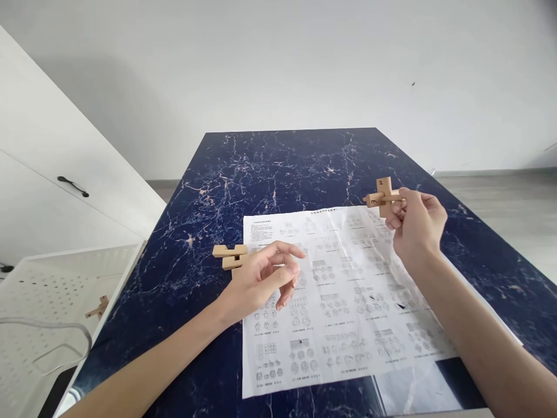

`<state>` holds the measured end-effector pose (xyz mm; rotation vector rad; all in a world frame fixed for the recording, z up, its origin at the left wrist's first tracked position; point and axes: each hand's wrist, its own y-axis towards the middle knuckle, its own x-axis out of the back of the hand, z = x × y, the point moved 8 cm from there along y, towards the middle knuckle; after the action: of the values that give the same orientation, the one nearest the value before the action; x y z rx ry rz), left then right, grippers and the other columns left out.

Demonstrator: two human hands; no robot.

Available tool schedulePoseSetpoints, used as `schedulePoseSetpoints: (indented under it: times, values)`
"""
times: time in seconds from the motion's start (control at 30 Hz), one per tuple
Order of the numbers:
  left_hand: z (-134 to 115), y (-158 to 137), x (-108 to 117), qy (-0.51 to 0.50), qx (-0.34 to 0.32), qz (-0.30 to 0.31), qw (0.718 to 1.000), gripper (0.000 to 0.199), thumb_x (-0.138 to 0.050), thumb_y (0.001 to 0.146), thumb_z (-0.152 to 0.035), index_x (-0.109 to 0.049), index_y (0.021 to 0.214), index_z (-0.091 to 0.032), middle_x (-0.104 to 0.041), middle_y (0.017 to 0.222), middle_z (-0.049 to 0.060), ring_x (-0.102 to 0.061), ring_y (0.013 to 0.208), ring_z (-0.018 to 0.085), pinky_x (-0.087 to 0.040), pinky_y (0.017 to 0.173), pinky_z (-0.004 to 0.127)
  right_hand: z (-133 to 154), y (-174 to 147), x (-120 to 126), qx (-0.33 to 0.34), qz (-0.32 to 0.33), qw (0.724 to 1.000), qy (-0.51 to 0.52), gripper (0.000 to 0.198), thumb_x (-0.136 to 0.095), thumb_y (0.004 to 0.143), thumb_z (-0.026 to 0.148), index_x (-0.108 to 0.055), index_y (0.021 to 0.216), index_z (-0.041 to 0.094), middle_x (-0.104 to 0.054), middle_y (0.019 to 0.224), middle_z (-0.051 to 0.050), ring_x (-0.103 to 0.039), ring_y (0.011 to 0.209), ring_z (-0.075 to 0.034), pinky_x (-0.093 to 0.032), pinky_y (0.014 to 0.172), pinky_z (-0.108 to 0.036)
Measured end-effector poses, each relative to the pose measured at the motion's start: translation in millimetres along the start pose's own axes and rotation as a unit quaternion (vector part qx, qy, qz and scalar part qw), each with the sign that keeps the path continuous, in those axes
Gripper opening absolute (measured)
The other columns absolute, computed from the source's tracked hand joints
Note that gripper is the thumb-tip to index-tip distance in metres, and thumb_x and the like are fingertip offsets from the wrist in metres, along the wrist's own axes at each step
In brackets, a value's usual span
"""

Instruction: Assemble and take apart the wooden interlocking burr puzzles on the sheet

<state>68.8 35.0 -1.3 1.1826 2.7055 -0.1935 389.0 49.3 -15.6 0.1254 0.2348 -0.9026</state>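
My right hand (420, 223) pinches a wooden interlocking puzzle (383, 198) of crossed pieces, two of which bear the numbers 2 and 3. It is held up by the far right part of a printed instruction sheet (313, 316). Over the sheet's left part hovers my left hand (267, 276), its fingers loosely curved and apart, with nothing seen between them. Beside the left wrist, notched wooden puzzle pieces (230, 251) lie on the dark blue marbled table (270, 168); the hand partly hides them.
A white perforated basket (56, 290) stands left of the table, and another wooden piece (99, 306) shows there. A white cabinet with a black handle (73, 186) is further left. A glossy dark object (418, 389) lies at the near edge, partly under the sheet.
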Motion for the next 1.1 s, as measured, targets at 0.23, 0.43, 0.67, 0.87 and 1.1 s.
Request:
schedulePoseSetpoints:
  times: [0.23,0.43,0.67,0.87,1.1]
  values:
    - [1.1,-1.1,-3.5,0.029,0.006,0.020,0.999,0.021,-0.065,0.105,-0.037,-0.063,0.112,-0.017,-0.056,0.072,-0.006,-0.054,0.051,0.008,-0.046,0.051,0.024,-2.3,3.5,13.4,0.018,-0.063,0.997,-0.049,0.024,-0.074,0.088,0.020,-0.051,0.088,0.027,-0.054,0.053,0.009,-0.042,0.038,-0.010,-0.029,0.034,-0.023]
    - [1.2,-4.9,-7.6,0.059,0.015,0.036,0.997,0.020,-0.065,0.105,-0.037,-0.064,0.111,-0.017,-0.055,0.067,-0.007,-0.051,0.050,0.008,-0.047,0.052,0.024,15.8,-30.8,-10.5,0.087,0.026,0.992,-0.083,0.023,-0.072,0.097,0.043,-0.054,0.090,0.029,-0.048,0.048,0.009,-0.039,0.036,-0.013,-0.028,0.035,-0.026]
    - [-24.8,-3.7,0.3,0.268,-0.032,-0.007,0.963,0.022,-0.063,0.104,-0.037,-0.069,0.094,-0.018,-0.062,0.070,-0.001,-0.053,0.058,0.010,-0.044,0.054,0.022,-1.7,-97.5,-71.7,0.090,0.365,0.900,-0.219,0.029,-0.058,0.106,0.050,-0.060,0.092,0.026,-0.057,0.051,0.006,-0.047,0.042,-0.013,-0.036,0.046,-0.027]
    - [-60.9,-16.7,32.3,0.546,-0.087,-0.113,0.825,0.029,-0.069,0.099,-0.045,-0.069,0.118,-0.023,-0.069,0.110,0.008,-0.068,0.100,0.023,-0.060,0.086,0.035,-22.1,-113.7,-86.4,0.086,0.475,0.826,-0.292,0.031,-0.052,0.107,0.047,-0.058,0.086,0.025,-0.064,0.057,0.003,-0.051,0.048,-0.016,-0.041,0.057,-0.032]
    - [-35.4,-62.7,76.7,0.631,0.013,-0.194,0.751,0.082,-0.079,0.086,-0.066,-0.049,0.150,-0.024,-0.057,0.154,0.015,-0.052,0.145,0.041,-0.041,0.124,0.064,-22.9,-112.6,-91.2,0.082,0.489,0.821,-0.284,0.027,-0.053,0.104,0.040,-0.057,0.081,0.025,-0.066,0.061,0.001,-0.053,0.054,-0.017,-0.043,0.063,-0.033]
